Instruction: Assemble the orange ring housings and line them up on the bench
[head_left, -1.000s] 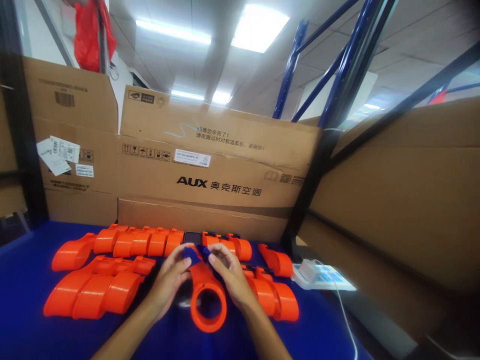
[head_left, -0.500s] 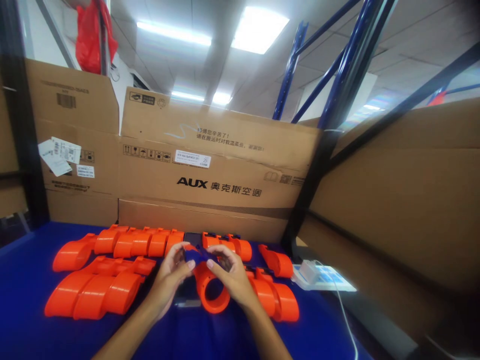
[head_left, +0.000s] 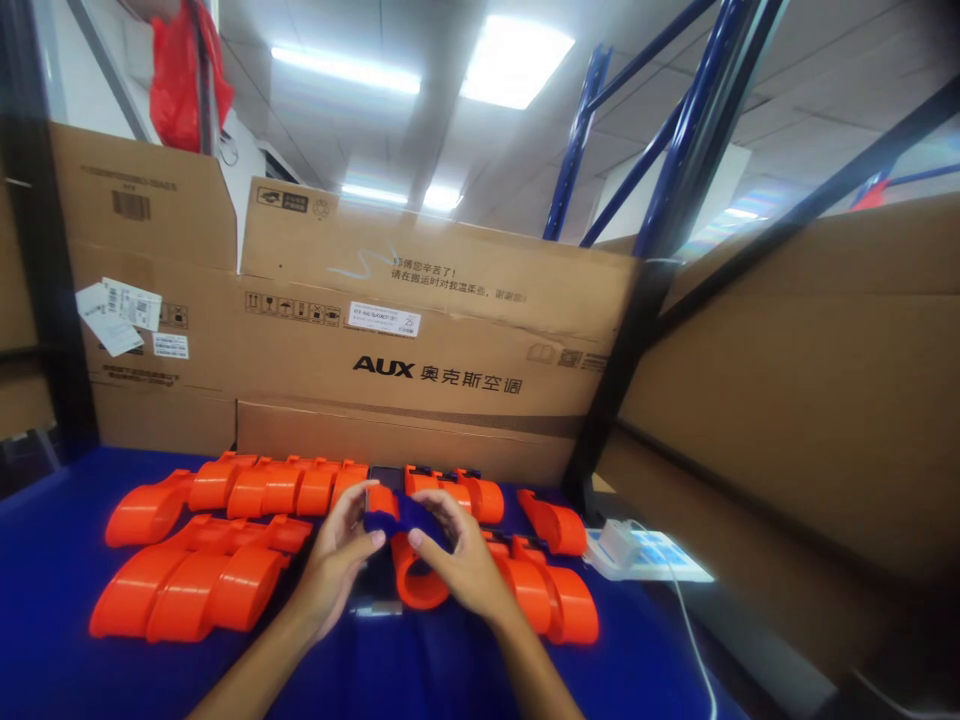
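Note:
Between both hands, above the table, is an orange ring-shaped plastic part (head_left: 414,590) with a dark blue piece (head_left: 401,518) across its top. The ring end hangs downward. My left hand (head_left: 337,560) pinches the left end of this part between thumb and fingers. From the other side, my right hand (head_left: 469,570) closes on its right end, thumb in front and fingers behind. The fingers hide how the blue piece and the orange part join. Similar orange parts (head_left: 244,585) lie at left, and more orange parts (head_left: 574,605), some with dark pieces on them, lie at right.
A blue surface (head_left: 352,680) lies under everything. A back row of orange parts (head_left: 281,487) runs along a cardboard wall (head_left: 315,350). At right are a white power strip (head_left: 675,560) with a plug and cable, and a dark rack post (head_left: 604,430). A small greyish object (head_left: 379,607) lies below my hands.
The held part has tilted in my hands: its ring end sits a little higher and its opening shows less. More of the dark blue piece faces me. The grip stays much the same.

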